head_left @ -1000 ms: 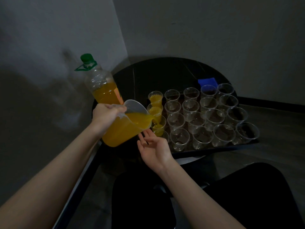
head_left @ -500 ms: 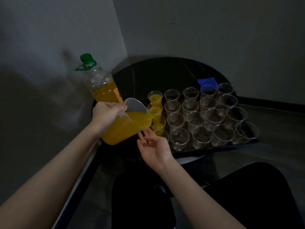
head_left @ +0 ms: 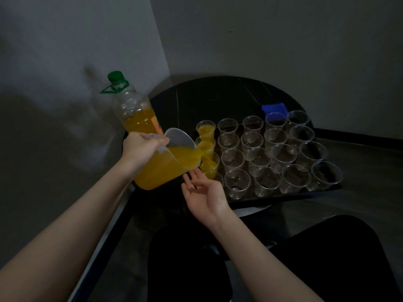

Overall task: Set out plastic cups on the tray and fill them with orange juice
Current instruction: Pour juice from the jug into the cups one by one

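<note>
Dim corner, dark round tabletop (head_left: 218, 101). My left hand (head_left: 141, 147) grips the jug (head_left: 165, 164), tipped to fill the third cup (head_left: 210, 167); my right hand (head_left: 205, 192) waits open, guarding drips.

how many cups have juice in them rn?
3 visible, all in the tray's leftmost column: far cup, second cup, third cup under the jug's spout. The nearest cup in that column is mostly hidden behind the right hand.

A dim room: two plain grey walls (head_left: 261, 40) meet in a corner (behind a dark round table (head_left: 218, 101)), grey floor (head_left: 359, 203) below.
</note>
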